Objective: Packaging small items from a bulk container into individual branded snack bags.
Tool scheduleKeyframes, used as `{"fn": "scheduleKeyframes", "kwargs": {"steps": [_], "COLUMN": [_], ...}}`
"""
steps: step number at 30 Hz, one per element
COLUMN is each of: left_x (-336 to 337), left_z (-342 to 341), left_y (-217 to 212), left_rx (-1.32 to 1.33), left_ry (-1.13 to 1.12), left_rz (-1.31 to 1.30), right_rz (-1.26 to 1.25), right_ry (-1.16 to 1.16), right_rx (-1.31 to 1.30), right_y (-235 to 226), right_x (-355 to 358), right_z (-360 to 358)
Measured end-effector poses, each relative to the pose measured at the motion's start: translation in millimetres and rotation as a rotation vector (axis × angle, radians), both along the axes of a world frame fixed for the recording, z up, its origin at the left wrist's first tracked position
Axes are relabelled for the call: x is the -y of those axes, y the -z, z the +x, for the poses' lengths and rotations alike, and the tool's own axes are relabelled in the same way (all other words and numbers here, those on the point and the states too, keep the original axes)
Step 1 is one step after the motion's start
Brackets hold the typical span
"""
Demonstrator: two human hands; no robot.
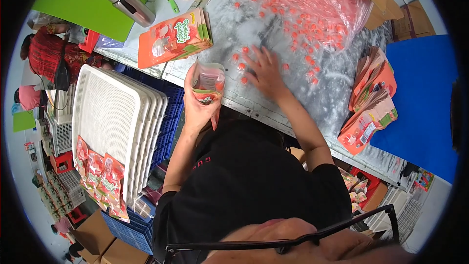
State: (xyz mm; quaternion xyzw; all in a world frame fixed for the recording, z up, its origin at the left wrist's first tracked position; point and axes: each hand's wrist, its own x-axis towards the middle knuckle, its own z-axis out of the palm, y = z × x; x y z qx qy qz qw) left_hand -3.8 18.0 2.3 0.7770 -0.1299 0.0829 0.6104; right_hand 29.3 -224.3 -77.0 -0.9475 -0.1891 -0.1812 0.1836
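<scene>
My left hand (198,110) is wrapped round a red and green stand-up pouch (209,80) at the table's near edge. The pouch's mouth gapes upward, and red pieces show through its clear part. Over the tabletop, my right hand (265,74) has its fingers spread beside several small red wrapped pieces (243,66). Whether its fingertips touch any of them, I cannot tell. Farther back, many more such pieces spill from a large clear plastic bag (312,0). A stack of flat red pouches (173,36) lies beyond my left hand.
A steel flask (129,5) and a green-handled tool (171,2) stand and lie at the back left. Fanned pouch bundles (369,102) rest at the right by a blue panel (415,102). Stacked white trays (110,112), with filled pouches (102,176), are left; people work beyond.
</scene>
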Motion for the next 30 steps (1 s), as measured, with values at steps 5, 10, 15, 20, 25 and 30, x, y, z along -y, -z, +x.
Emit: {"fn": "scheduleKeyframes", "kwargs": {"steps": [5, 10, 15, 20, 25, 30], "left_x": [3.8, -1.5, 3.4, 4.7, -1.1, 2.1], "left_z": [-2.1, 0.9, 0.5, 0.0, 2.6, 15.0], "left_y": [-7.2, -1.7, -4.9, -7.2, -0.7, 8.3], "left_rx": [-0.054, 0.04, -0.104, -0.139, -0.072, 0.019], "left_ry": [-0.003, 0.009, 0.063, 0.072, 0.066, 0.092], "left_rz": [-0.032, 0.074, -0.045, -0.035, 0.057, 0.261], "right_rz": [-0.07, 0.127, 0.1, 0.191, 0.583, 1.567], "right_ry": [-0.181, -0.337, -0.214, -0.221, -0.123, -0.358], "right_rx": [-0.038, -0.015, 0.05, 0.142, 0.039, -1.062], "right_y": [15.2, 24.3, 24.3, 31.9, 18.6, -92.9], "right_x": [-3.6, -1.9, -2.9, 0.3, 9.2, 22.0], "right_z": [40.2, 50.9, 47.8, 52.8, 60.0, 47.5]}}
